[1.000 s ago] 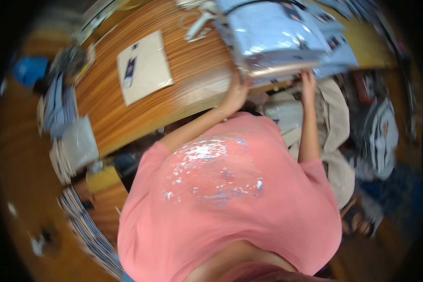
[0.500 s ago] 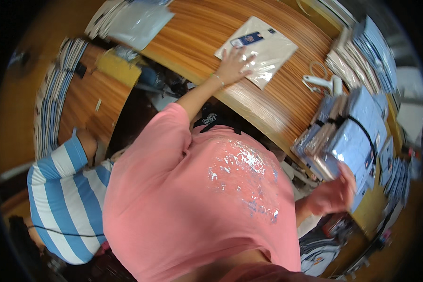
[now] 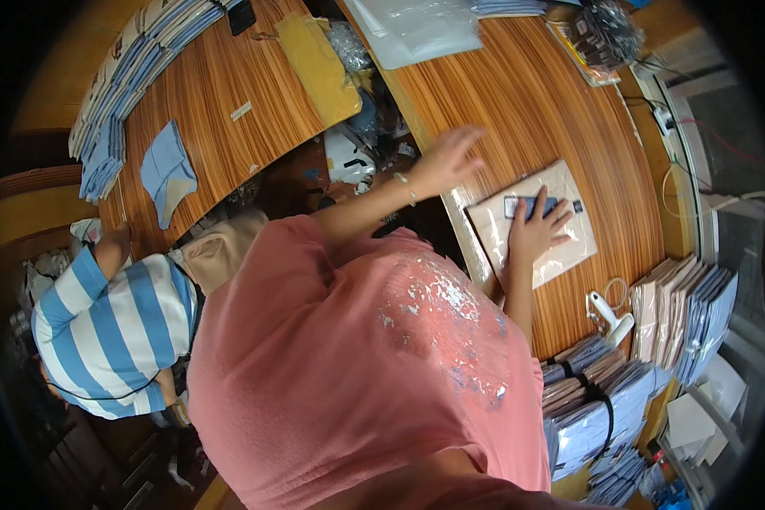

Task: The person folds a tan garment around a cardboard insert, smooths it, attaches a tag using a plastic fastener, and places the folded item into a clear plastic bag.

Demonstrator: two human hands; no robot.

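Note:
A folded beige garment in a clear plastic bag [image 3: 574,259] lies flat on the wooden table [image 3: 535,93], with a dark tag [image 3: 552,206] near its upper part. My right hand [image 3: 535,231] rests on the bag, palm down and fingers spread, its fingertips over the tag. Left of the package, my left hand [image 3: 452,160] hovers by the table's near edge. Its fingers are stretched out and nothing shows in them.
White tag gun [image 3: 608,319], right of the package. Bagged garments [image 3: 680,310] and strapped bundles [image 3: 599,408] stack at the right. Clear plastic bags [image 3: 416,34] lie at the far side. A person in a striped shirt [image 3: 115,331] sits left by another table [image 3: 204,102]; a gap separates the tables.
My left hand has come off the package and moved left. My right hand has gone from the strapped bundles onto the package. The view has turned left.

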